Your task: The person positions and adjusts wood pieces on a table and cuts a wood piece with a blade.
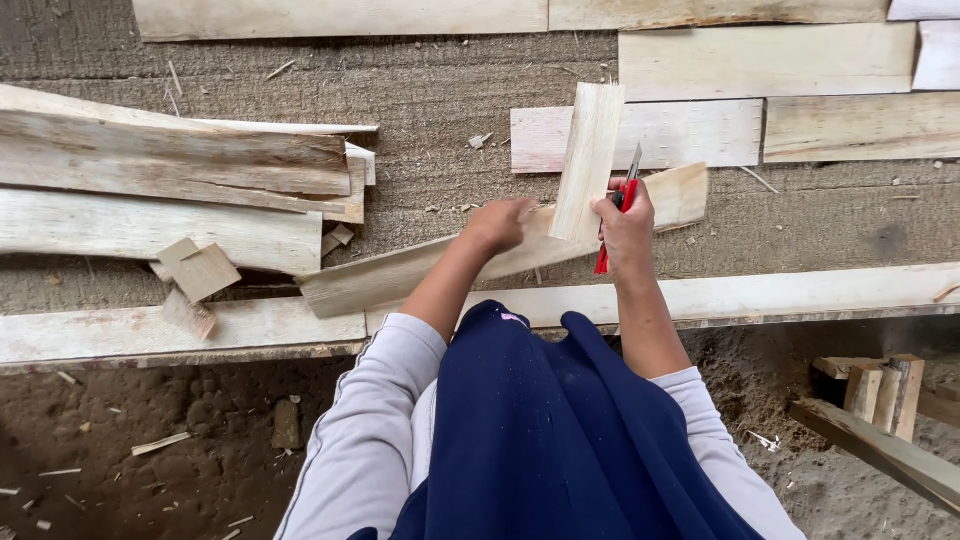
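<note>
Lowest in the frame, your grey sleeves and dark blue garment fill the bottom centre, above sandy ground littered with chips. At lower right, a few short wood offcuts lean together.

Just past the edge board, your left hand presses down on a long slanted plank, fingers curled against its top edge. Your right hand is clenched around a red utility knife (its blade points up toward the top of the frame), right beside a narrow pale slat that stands across the slanted plank near the centre.

At middle left, rough planks lie stacked, with small square offcuts beside them. Farther off, toward the upper right, flat pale boards lie side by side on the coarse brown surface.
</note>
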